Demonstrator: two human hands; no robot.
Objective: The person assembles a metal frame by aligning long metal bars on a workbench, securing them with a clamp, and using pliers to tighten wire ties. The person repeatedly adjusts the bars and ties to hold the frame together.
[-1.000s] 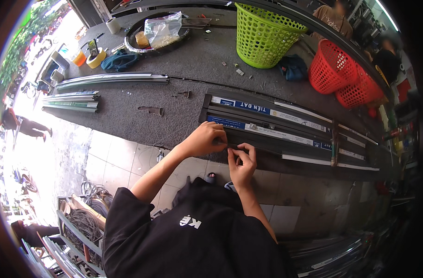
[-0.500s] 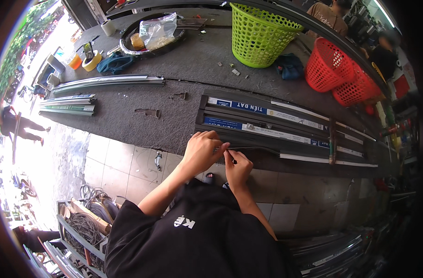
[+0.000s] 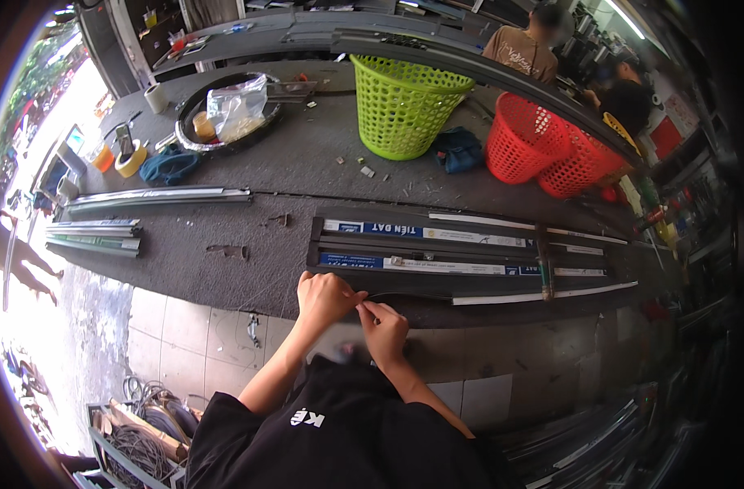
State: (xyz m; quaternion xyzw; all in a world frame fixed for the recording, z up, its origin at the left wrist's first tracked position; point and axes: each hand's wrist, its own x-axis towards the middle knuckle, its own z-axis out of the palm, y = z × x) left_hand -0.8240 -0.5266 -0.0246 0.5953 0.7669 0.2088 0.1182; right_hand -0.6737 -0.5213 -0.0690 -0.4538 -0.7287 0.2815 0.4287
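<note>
My left hand (image 3: 327, 301) is at the near left corner of a dark slatted metal frame (image 3: 425, 249) that lies on the bench. Its thumb and fingers are pinched, and they meet the tips of my right hand (image 3: 384, 330) just off the bench edge. The right hand's fingers are curled in a pinch too. From the joined fingertips a thin dark strand (image 3: 408, 295) runs right along the frame's near side; its end is hidden in my fingers. Blue-and-white labelled film strips (image 3: 470, 265) cover parts of the frame.
Cut metal profiles (image 3: 156, 198) lie at the bench's left. Farther back are a black round tray (image 3: 184, 130), a green basket (image 3: 404, 114) and red baskets (image 3: 523, 143). A bar (image 3: 545, 269) crosses the frame. Coiled cord (image 3: 135, 448) fills a floor rack. People work at the back right.
The view has shifted, so the bench and its things sit farther left and lower. My hands stay pinched together at the frame's near left corner.
</note>
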